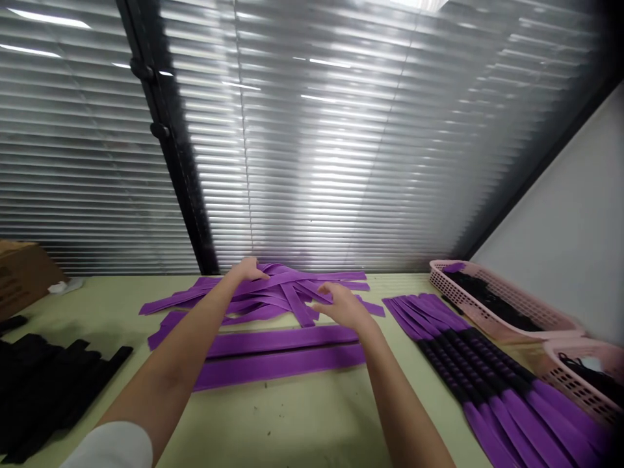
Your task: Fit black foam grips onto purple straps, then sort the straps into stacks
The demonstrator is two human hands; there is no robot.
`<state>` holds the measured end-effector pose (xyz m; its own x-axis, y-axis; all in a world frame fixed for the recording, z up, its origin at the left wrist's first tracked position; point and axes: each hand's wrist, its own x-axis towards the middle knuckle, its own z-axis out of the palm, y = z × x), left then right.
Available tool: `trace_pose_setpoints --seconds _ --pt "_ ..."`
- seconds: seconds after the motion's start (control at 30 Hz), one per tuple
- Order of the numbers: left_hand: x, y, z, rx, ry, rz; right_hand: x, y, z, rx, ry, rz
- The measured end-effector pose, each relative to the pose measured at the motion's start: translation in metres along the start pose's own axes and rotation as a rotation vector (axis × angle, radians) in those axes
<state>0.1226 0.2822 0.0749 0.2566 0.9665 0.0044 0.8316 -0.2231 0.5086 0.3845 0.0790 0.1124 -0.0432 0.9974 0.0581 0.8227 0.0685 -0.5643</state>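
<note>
A loose pile of purple fabric strips (273, 290) lies crisscrossed at the back of the table. At the pile's far edge is my left hand (249, 268), thumb and fingers apart; whether it touches a strip is unclear. My right hand (340, 305) hovers at the pile's right side, its thumb and fingers spread with nothing between them. Closer to me, two wide purple strips (287, 361) lie flat side by side between my forearms, their ends partly hidden by the arms.
Purple strips with black middle sections (468, 364) lie in a row at the right. Beyond them stand a pink basket (502, 296) with black items and a second pink basket (580, 374). Black strips (53, 383) and a cardboard box (26, 276) are at left. Window blinds (312, 162) rise behind.
</note>
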Motion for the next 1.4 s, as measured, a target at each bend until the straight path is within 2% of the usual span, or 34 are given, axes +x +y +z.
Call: trace_pose_setpoints --seconds 0.13,0.23,0.37,0.4,0.43,0.5,0.53,0.57,0.6,0.67,0.73,0.83,0.87,0.9,1.03,1.07,1.2,1.3,1.4 --pt "0.013 0.025 0.017 0.143 -0.022 -0.015 -0.009 -0.003 -0.015 0.037 0.028 -0.007" --pt "0.011 0.049 0.016 0.174 0.016 0.076 -0.015 -0.003 -0.025 0.037 0.053 -0.013" --pt "-0.005 0.084 -0.012 0.150 0.141 0.270 -0.021 -0.004 -0.038 0.042 0.112 -0.036" --pt "-0.011 0.091 -0.022 0.131 0.174 0.340 -0.022 -0.004 -0.040 0.044 0.127 -0.037" --pt "-0.018 0.097 -0.032 0.089 0.249 0.467 -0.023 -0.003 -0.042 0.046 0.139 -0.035" --pt "-0.031 0.104 -0.049 0.045 0.387 0.632 -0.024 -0.001 -0.045 0.048 0.156 -0.031" --pt "-0.037 0.104 -0.056 0.063 0.412 0.680 -0.024 0.000 -0.046 0.045 0.161 -0.028" --pt "-0.043 0.102 -0.061 0.118 0.389 0.710 -0.024 0.002 -0.047 0.040 0.163 -0.023" --pt "-0.047 0.096 -0.064 0.202 0.316 0.721 -0.024 0.004 -0.048 0.031 0.162 -0.016" --pt "-0.054 0.079 -0.065 0.432 0.080 0.675 -0.025 0.006 -0.051 0.009 0.149 0.004" --pt "-0.056 0.058 -0.061 0.679 -0.126 0.499 -0.026 0.007 -0.053 -0.012 0.125 0.033" --pt "-0.054 0.037 -0.053 0.918 -0.259 0.028 -0.027 0.006 -0.055 -0.047 0.088 0.091" --pt "-0.053 0.035 -0.049 0.919 -0.293 -0.054 -0.027 0.005 -0.054 -0.061 0.079 0.107" --pt "-0.051 0.036 -0.045 0.884 -0.332 -0.070 -0.027 0.004 -0.054 -0.077 0.073 0.119" --pt "-0.043 0.055 -0.012 0.603 -0.482 0.251 -0.028 -0.003 -0.052 -0.119 0.056 0.112" --pt "-0.042 0.060 -0.001 0.596 -0.514 0.267 -0.029 -0.004 -0.051 -0.119 0.049 0.107" --pt "-0.037 0.066 0.038 0.670 -0.469 0.281 -0.029 -0.006 -0.052 -0.112 0.041 0.095" --pt "-0.029 0.059 0.046 0.665 -0.466 0.288 -0.028 -0.004 -0.052 -0.102 0.052 0.074" --pt "-0.019 0.059 0.039 0.655 -0.436 0.307 -0.028 -0.002 -0.053 -0.089 0.056 0.074"
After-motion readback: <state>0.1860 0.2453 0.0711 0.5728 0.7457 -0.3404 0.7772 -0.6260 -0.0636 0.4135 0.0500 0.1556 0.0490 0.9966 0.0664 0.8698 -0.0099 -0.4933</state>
